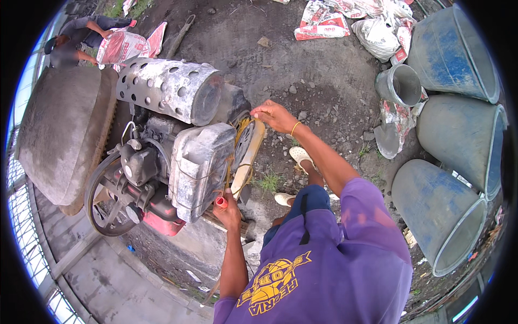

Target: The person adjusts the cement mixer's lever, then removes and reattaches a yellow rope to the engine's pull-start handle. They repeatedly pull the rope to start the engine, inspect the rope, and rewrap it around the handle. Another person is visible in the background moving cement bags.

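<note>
The cement-caked small engine (178,146), with perforated muffler cover and belt pulley, stands beside the mixer drum (62,135); the left hand (229,211) grips closed on an orange handle (221,202), the right hand (275,115) pinches the yellowed starter-side rim (251,154).

Yard clutter around the work spot, from my feed.

I see three big blue drums (456,51) stacked along the right edge, a small grey bucket (399,85) just beside the top one, a trowel (387,139) lying on the dirt below it. Torn cement sacks (345,19) lie piled at the top, one more sack (121,46) top left with another person (73,40) bent over it. Loose stones (307,94) on dark ground, a grass tuft (270,181), concrete slab (108,281) lower left.
</note>
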{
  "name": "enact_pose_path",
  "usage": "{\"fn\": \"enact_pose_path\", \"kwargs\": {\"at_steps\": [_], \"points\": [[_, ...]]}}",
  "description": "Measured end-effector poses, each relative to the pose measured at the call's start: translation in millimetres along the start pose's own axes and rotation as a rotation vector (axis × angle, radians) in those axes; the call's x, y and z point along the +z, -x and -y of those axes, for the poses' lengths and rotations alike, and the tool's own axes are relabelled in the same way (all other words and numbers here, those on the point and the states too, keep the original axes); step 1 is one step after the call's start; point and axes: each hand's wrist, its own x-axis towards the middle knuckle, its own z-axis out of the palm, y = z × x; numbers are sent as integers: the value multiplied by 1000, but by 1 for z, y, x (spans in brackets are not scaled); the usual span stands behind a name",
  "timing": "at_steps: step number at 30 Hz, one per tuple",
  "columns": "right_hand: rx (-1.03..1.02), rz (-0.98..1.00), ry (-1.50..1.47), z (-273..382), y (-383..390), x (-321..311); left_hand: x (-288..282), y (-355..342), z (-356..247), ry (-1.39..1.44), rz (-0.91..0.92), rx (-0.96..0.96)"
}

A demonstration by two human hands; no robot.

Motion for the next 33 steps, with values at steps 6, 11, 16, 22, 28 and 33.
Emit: {"fn": "enact_pose_path", "kwargs": {"at_steps": [6,11,16,22,28,33], "points": [[-96,117,141,78,86,-29,-42,85,-41,233,376,-49],[123,574,21,149,164,-35,-105,100,-20,529,512,-38],[74,985,410,218,233,-26,-157,92,23,532,523,165],[-230,539,973,316,275,-32,-153,140,24,-127,469,434],[-526,475,1139,376,288,13,-104,191,-67,-552,313,1041],[-677,330,1181,406,290,-33,-32,190,-153,213,1005,886]]}}
